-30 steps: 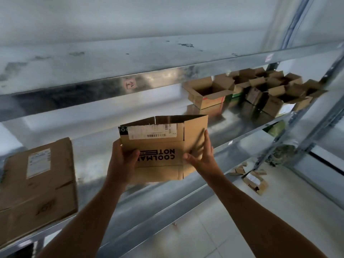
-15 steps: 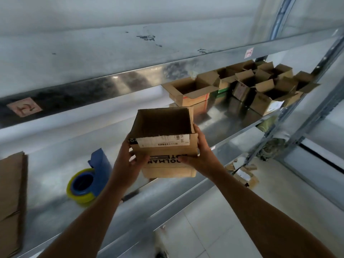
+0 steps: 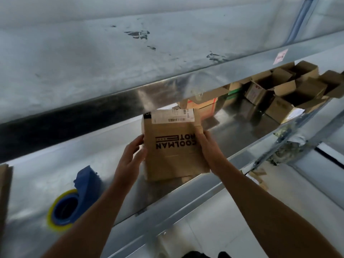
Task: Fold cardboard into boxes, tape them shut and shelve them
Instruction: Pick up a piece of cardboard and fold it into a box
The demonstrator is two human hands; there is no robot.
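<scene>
Item: 1 brown cardboard box (image 3: 173, 146), printed face toward the camera with the dark lettering "COOLMAN" reading upside down, and a white barcode label (image 3: 172, 116) across its far end. Location: on the middle metal shelf (image 3: 46, 174), close to the front edge, roughly central in view; whether its underside rests fully on the shelf cannot be told. Handling: left hand (image 3: 130, 161) is against the box's left side, fingers spread and curled to the edge; right hand (image 3: 209, 149) presses the right side, thumb laid up along the right edge of the printed face, so the box is clasped between the 2 hands. Both forearms are bare and reach in from the bottom of the frame. Adjacent stock: 1 blue tape dispenser (image 3: 74, 196) with a yellow-rimmed roll, lying on the same shelf to the left of the box, well apart from it; flat cardboard (image 3: 4, 198) at the far left edge, cut off by the frame. At the right end of the shelf, a cluster of open boxes (image 3: 279, 94) with flaps up, several crowded together, number unclear. Above: upper metal shelf (image 3: 130, 58), scuffed with dark marks, bearing a pale tag (image 3: 280, 57) on its front lip. Below right: pale tiled floor (image 3: 223, 229).
</scene>
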